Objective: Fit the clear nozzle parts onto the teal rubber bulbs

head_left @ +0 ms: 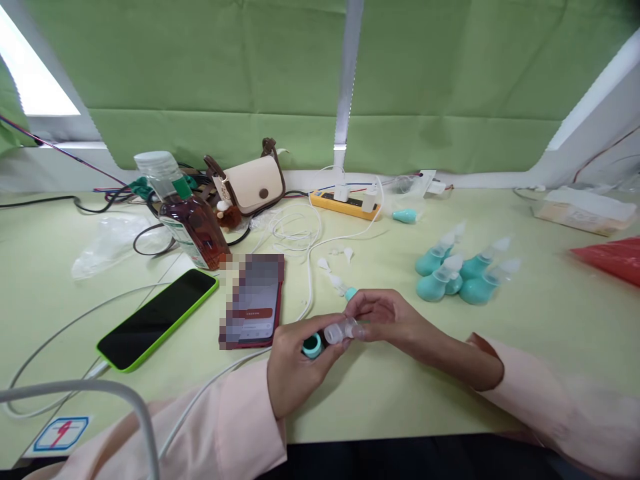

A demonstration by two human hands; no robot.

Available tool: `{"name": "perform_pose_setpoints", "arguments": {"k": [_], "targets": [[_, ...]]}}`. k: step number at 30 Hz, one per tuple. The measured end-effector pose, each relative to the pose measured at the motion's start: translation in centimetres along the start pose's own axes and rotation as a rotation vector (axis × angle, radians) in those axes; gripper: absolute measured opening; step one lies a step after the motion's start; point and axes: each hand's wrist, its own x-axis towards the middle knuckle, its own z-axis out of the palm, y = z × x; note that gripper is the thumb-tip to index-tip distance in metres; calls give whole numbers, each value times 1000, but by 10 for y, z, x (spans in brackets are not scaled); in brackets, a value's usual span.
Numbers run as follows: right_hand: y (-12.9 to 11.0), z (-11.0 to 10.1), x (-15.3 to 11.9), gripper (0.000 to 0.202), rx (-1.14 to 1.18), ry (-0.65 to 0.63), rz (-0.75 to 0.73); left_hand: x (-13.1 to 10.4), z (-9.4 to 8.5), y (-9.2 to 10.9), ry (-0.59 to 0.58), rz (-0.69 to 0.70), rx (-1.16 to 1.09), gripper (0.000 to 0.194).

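My left hand (297, 370) is curled round a teal rubber bulb (313, 345), whose round open mouth faces up. Its thumb and fingertips also touch a clear plastic nozzle piece (337, 331). From the other side, my right hand (383, 317) pinches that clear piece, with its fingers bent. Just beyond the right hand lies another teal part (351, 293), partly hidden by the fingers, beside small clear tips (336, 283). Right of the hands, several teal bulbs with clear nozzles (434, 287) stand grouped together.
A red-cased phone (255, 300) and a green-cased phone (157, 320) lie left of the hands. Behind them stand a bottle (193, 227), a cream handbag (255, 187) and a yellow power strip (345, 205). White cables (310, 280) cross the table. A red bag (610, 259) lies far right.
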Motion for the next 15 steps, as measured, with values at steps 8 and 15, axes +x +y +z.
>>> {"name": "perform_pose_setpoints", "arguments": {"k": [8,15], "targets": [[5,2,2,22,55,29,27,-3,0,-2,0,25,-9,21],[3,-1,1,15,177,-53,7,-1,0,3,-9,-25,-49,19]]}}
